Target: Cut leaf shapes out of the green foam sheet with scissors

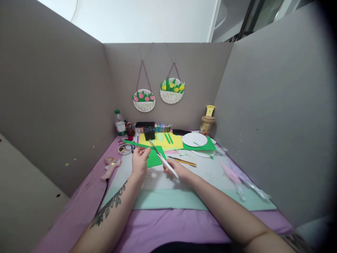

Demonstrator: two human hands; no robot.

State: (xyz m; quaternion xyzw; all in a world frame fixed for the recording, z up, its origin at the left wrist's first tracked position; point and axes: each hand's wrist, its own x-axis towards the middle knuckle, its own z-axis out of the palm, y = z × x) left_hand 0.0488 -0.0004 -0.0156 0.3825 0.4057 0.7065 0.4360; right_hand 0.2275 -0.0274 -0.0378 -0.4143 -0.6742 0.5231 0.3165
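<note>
"Left of your left hand (140, 161), what's that?"

"Your pink glue gun (112, 169), lying with its handle toward you, probably to be easy to grab."

"And the hand itself?"

"Your thumb and fingers are pinched together on a green paper strip (131, 142), beyond the green sheet (154, 161), likely to steady it for the scissors (165, 162)."

"Do the blades touch it?"

"They cross it as you look, but from this angle you can't be sure they touch."

"Then your right hand (180, 170)?"

"Your fingers are clamped around the white handles, tips aimed away from you, presumably for safety. Farther right, your white paper plate (195, 139) rests partly over larger green paper (211, 144), apparently set aside from the cutting."
</note>
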